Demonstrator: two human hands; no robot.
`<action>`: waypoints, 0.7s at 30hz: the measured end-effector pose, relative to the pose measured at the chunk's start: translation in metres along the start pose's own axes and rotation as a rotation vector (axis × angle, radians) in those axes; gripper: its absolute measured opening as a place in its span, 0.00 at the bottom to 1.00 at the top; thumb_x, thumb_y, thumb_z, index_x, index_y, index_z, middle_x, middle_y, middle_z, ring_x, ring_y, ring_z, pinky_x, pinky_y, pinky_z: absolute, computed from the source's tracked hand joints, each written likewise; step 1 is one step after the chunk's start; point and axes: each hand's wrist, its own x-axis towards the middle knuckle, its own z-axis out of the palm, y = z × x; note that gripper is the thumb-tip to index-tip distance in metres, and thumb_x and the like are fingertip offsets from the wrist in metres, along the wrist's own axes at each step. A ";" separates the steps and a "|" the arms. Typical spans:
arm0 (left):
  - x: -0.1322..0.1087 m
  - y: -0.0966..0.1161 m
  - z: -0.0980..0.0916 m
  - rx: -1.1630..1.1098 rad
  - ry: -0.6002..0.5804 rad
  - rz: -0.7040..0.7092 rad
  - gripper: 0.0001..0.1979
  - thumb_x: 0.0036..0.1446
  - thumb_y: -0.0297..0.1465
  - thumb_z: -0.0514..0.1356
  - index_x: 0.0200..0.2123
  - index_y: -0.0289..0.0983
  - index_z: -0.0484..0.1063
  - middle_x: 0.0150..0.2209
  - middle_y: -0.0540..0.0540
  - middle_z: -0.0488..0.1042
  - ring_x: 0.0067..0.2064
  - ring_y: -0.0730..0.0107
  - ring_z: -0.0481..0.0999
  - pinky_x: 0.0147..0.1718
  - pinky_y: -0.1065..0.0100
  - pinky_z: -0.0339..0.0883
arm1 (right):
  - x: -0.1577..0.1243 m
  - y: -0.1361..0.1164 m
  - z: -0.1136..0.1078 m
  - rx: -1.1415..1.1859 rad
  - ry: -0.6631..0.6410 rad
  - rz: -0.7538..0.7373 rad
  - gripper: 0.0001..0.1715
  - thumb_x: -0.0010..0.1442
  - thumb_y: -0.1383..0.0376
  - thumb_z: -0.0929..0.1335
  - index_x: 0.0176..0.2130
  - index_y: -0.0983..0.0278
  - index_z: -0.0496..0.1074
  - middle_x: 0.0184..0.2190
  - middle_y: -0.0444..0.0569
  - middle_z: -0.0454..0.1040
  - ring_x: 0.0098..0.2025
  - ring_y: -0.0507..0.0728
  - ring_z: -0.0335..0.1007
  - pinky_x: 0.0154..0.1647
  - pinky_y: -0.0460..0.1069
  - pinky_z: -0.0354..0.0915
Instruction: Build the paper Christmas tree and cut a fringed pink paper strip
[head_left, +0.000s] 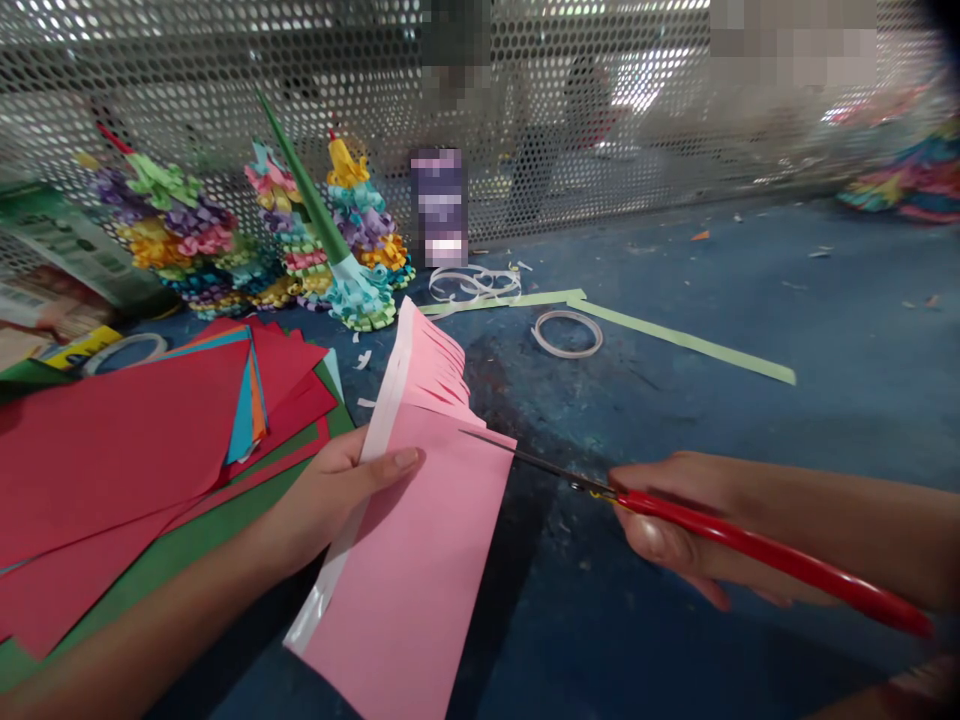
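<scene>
A pink paper sheet (pixel 427 540) is held up by my left hand (pixel 337 490), with the thumb on its face and the fingers behind it. White tape runs along the sheet's left edge, and its upper part is cut into narrow fringes. My right hand (pixel 675 520) is wrapped round red-handled scissors (pixel 750 545). Their blades reach left to the sheet's right edge, just below the fringes, with the tip over the pink paper.
Red, green, blue and orange sheets (pixel 112 440) are piled at the left. Fringed paper cones (pixel 367 220) stand behind, near a perforated metal panel (pixel 300 50). A tape ring (pixel 568 334) and a pale green strip (pixel 690 342) lie on the blue table (pixel 847 300).
</scene>
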 end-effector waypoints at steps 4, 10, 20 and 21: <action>0.002 -0.001 -0.002 -0.004 -0.024 -0.002 0.12 0.46 0.37 0.72 0.31 0.36 0.77 0.22 0.49 0.79 0.21 0.70 0.76 0.20 0.74 0.69 | 0.001 -0.004 0.000 0.015 -0.051 0.127 0.25 0.62 0.44 0.65 0.32 0.63 0.63 0.21 0.40 0.67 0.22 0.47 0.64 0.19 0.38 0.55; 0.002 0.001 0.000 -0.020 -0.010 -0.017 0.12 0.45 0.36 0.72 0.29 0.36 0.76 0.22 0.48 0.79 0.21 0.69 0.76 0.21 0.73 0.70 | 0.004 -0.006 -0.001 0.029 -0.041 0.167 0.26 0.59 0.43 0.67 0.31 0.63 0.63 0.19 0.40 0.67 0.20 0.48 0.63 0.18 0.40 0.55; 0.000 0.004 0.004 -0.064 0.023 -0.017 0.09 0.46 0.33 0.72 0.30 0.36 0.78 0.21 0.48 0.79 0.20 0.69 0.76 0.21 0.73 0.70 | 0.014 -0.009 -0.003 0.123 -0.022 0.311 0.26 0.53 0.43 0.71 0.29 0.62 0.65 0.14 0.37 0.63 0.15 0.48 0.57 0.14 0.41 0.52; 0.001 0.003 0.003 -0.063 0.023 -0.015 0.09 0.46 0.33 0.72 0.31 0.36 0.78 0.21 0.48 0.79 0.20 0.69 0.76 0.22 0.72 0.70 | 0.015 -0.009 -0.003 0.112 -0.014 0.315 0.27 0.52 0.43 0.71 0.28 0.62 0.65 0.14 0.37 0.62 0.15 0.48 0.56 0.14 0.41 0.52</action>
